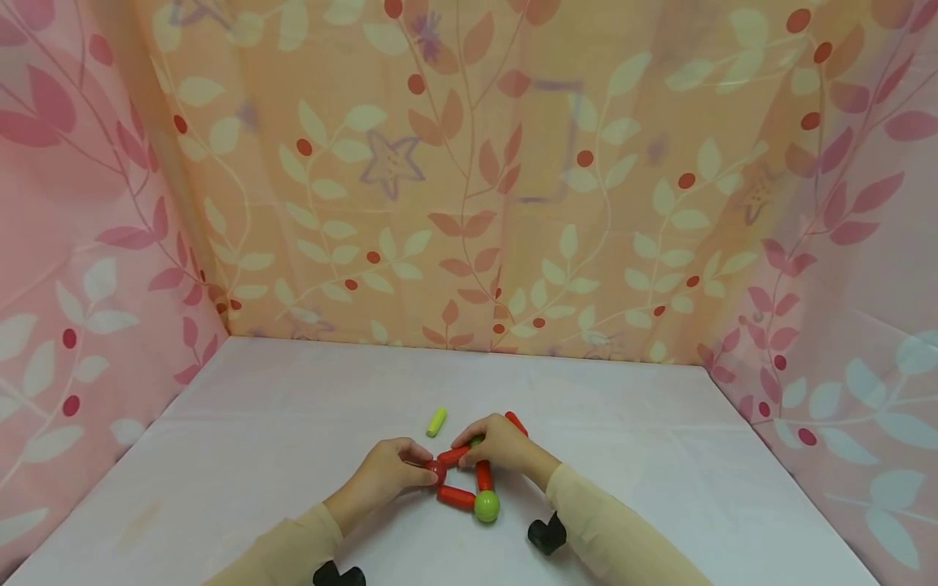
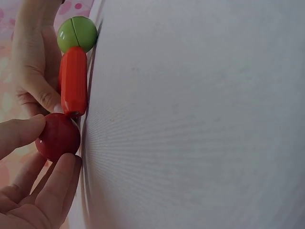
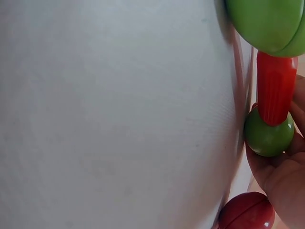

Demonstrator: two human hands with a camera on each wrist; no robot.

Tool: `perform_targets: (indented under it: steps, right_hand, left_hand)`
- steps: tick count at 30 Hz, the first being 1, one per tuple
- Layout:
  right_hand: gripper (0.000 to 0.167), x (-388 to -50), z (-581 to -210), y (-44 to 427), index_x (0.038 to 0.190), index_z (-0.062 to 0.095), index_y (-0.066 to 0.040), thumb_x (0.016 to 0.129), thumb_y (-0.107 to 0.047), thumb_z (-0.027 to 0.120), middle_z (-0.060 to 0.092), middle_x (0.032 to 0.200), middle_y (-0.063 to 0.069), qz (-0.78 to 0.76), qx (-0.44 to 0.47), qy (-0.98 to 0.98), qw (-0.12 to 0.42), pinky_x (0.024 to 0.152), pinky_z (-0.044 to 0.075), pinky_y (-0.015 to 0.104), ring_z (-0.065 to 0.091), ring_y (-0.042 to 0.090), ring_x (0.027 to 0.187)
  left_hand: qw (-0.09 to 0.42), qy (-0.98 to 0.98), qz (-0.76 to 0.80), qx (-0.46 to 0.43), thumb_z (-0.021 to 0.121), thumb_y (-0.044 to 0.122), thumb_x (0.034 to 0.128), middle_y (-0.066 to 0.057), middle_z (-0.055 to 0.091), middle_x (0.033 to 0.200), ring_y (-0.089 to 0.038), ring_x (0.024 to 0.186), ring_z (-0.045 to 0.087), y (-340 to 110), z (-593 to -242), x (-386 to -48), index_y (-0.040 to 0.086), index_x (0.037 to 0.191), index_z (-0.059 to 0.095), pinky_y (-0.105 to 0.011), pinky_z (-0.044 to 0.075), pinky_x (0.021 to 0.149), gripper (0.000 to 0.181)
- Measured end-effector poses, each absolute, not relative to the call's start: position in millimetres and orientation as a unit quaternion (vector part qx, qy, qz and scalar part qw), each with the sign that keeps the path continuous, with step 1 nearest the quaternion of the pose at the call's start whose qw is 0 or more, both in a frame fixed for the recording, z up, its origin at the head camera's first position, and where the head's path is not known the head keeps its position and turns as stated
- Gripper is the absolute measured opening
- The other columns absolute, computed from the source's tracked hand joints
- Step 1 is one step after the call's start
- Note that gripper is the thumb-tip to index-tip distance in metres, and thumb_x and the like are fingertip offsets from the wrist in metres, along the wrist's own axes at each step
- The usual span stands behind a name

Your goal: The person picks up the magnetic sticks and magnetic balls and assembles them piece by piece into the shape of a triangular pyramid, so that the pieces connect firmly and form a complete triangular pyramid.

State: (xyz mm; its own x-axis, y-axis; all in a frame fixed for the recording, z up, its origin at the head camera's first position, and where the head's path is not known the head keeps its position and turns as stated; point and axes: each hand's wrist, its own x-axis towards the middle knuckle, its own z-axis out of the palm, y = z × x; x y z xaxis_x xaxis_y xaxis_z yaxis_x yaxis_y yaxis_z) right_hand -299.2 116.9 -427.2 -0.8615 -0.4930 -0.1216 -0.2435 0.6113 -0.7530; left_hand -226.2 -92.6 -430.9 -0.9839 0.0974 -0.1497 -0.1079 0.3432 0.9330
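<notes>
Nearest us, at the bottom edge, are the left sleeve [image 1: 282, 549] with a black block [image 1: 339, 575] beside it and the right sleeve [image 1: 623, 521] with a second block [image 1: 547, 534] at its left side. Beyond them, on the white desk [image 1: 293, 391], we see balls and rods set out in a four-sided loop between the hands. At its left corner is the red ball [image 1: 440, 472], and the left hand's grip [image 1: 392, 470] pinches it between thumb and fingers. From the near green ball [image 1: 487, 506], the near rod [image 1: 457, 497] runs left to the red ball; we cannot tell whether those two are joined. The right rod [image 1: 484, 476] runs from the near green ball to the far green ball [image 3: 269, 136], which the right hand's grip [image 1: 501, 443] holds in curled fingers. The far rod [image 1: 453, 456] slants between the red ball and that hand. Farther off lie a yellow rod [image 1: 436, 422], apart from the loop, and a spare red rod [image 1: 516, 423] just beyond the right hand. A leaf-patterned curtain [image 1: 469, 203] stands behind the desk.
</notes>
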Motion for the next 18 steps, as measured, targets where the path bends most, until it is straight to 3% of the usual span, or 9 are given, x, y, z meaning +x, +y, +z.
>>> perform_targets:
  steps: [18]
  right_hand:
    - [0.021, -299.0, -426.5, 117.3, 0.099, 0.079, -0.012, 0.079, -0.011, 0.082, 0.074, 0.1, 0.002, -0.401, -0.199, 0.879, 0.167, 0.071, 0.045, 0.022, 0.053, 0.014, 0.088]
  left_hand:
    - [0.072, 0.847, 0.527, 0.023, 0.083, 0.008, 0.0758, -0.003, 0.073, 0.089, -0.013, 0.083, 0.062, -87.7, -430.4, -226.1, 0.003, 0.095, 0.069, -0.026, 0.053, 0.071, 0.025]
